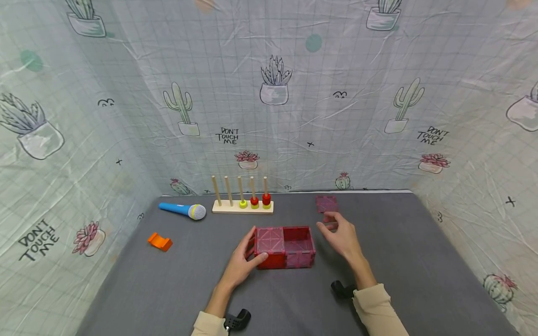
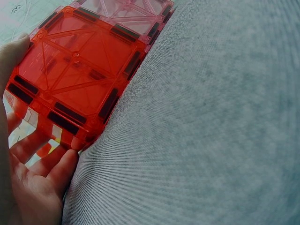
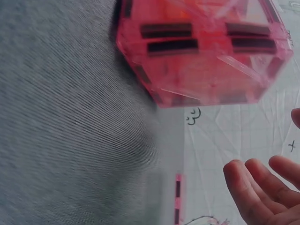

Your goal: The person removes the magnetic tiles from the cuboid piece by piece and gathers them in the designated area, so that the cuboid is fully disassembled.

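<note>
A box of translucent red and pink magnetic tiles [image 1: 271, 260] stands on the grey table, its left half covered by a tile and its right half open at the top. My left hand [image 1: 241, 263] grips the box's left end, thumb at the front and fingers round the side. The red tile wall [image 2: 77, 61] fills much of the left wrist view. To the right of the box, my right hand [image 1: 341, 235] is in the air with loosely bent fingers and nothing in them. Just beyond its fingertips a loose pink magnetic tile [image 1: 326, 202] lies flat near the table's back edge.
Behind the box is a wooden peg stacker [image 1: 241, 210] with yellow and red rings on some pegs. Towards the left lie a blue toy microphone [image 1: 181, 210] and an orange curved block [image 1: 160, 241]. A printed cloth [image 1: 302, 140] hangs round the table's back and sides.
</note>
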### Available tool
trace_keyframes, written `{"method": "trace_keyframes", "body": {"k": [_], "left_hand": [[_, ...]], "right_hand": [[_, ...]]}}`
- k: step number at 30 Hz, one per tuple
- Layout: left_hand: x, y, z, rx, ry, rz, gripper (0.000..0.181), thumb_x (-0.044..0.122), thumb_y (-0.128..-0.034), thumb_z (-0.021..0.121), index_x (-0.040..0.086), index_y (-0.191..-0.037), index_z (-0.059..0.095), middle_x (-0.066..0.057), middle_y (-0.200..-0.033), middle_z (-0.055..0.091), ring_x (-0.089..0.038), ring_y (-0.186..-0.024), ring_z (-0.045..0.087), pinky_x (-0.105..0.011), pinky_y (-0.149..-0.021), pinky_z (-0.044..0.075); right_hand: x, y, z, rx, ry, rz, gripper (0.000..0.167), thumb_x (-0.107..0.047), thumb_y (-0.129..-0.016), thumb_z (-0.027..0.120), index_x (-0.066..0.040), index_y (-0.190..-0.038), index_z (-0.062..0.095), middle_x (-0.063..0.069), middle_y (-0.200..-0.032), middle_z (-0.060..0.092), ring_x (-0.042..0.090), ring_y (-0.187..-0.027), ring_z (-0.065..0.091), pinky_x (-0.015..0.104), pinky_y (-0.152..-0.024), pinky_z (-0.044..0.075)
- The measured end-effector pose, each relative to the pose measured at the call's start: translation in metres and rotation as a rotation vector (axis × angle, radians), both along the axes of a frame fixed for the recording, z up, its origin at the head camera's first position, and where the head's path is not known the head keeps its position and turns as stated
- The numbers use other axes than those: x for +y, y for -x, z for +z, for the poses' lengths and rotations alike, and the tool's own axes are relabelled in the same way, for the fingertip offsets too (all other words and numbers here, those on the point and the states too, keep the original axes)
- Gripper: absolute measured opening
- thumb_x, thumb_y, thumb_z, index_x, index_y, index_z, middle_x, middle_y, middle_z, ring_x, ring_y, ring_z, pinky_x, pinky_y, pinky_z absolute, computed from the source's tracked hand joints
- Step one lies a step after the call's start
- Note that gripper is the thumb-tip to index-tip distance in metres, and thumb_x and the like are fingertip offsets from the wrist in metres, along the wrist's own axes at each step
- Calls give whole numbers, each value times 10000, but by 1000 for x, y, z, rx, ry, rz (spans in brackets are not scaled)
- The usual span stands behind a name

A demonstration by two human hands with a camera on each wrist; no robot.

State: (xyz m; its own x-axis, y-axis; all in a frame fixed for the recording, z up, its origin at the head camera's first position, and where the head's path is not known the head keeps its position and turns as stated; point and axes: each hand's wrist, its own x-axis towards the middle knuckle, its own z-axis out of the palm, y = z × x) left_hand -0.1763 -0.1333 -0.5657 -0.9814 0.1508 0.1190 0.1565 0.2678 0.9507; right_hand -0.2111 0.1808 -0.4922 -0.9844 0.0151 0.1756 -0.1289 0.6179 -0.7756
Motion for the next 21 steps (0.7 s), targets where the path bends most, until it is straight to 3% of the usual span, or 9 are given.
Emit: {"method": "trace_keyframes", "body": {"k": [13,21], "left_hand": [[0,0,0,-1,3,3,836,365,-871,745,279,-1579,309,-18,-1579,415,-260,-1418,444,-497,-1134,434],[0,-1,0,-1,6,4,837,391,-864,746,294,-1574,314,-25,-1583,411,-278,-1420,442,-497,-1132,437]], "right_hand": [[-12,-12,-9,-65,28,92,468,-347,-904,736,-98,-1289,644,127,-1214,698,252,-952,729,303,-705,585],[-18,-14,-17,-56,4,122,413,-244,-906,726,-114,-1294,666,140,-1184,724,203,-883,736,260,-665,568]]}}
